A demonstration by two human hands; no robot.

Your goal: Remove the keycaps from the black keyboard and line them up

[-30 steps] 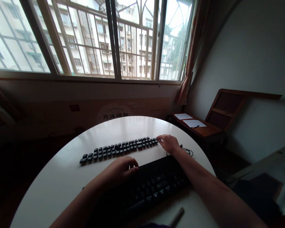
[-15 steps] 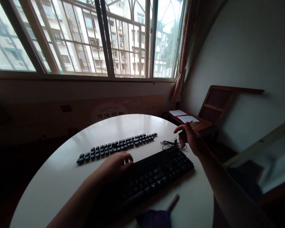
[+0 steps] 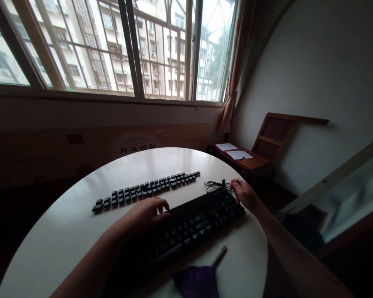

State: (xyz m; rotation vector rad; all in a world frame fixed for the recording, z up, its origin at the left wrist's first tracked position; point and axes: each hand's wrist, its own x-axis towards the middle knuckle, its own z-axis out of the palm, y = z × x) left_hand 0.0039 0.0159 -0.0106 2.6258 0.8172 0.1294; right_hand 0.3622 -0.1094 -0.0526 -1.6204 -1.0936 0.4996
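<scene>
A black keyboard (image 3: 192,227) lies at a slant on the white round table (image 3: 59,236). My left hand (image 3: 151,211) is over its far left edge, fingers curled and the thumb against it. At the keyboard's far right corner, my right hand (image 3: 244,194) is closed in a pinch on a wire keycap puller (image 3: 243,175), whose thin wire loop sticks up past the fingers. Beyond the keyboard, loose black keycaps (image 3: 146,188) stand in slanting rows. A bundled black cable (image 3: 214,185) rests by the keyboard's far edge, left of my right hand.
Near the table's front lies a purple cloth-like thing (image 3: 195,281) beside a dark stick-shaped handle (image 3: 220,256). Past the table's right edge, a wooden chair (image 3: 261,163) holds paper sheets (image 3: 239,155) and a pen. A barred window fills the background.
My right hand has left the far right end of the keycap rows, lifted rightward with the keycap puller, then lowered to the keyboard's right corner. My left hand stays on the keyboard. The view has turned right.
</scene>
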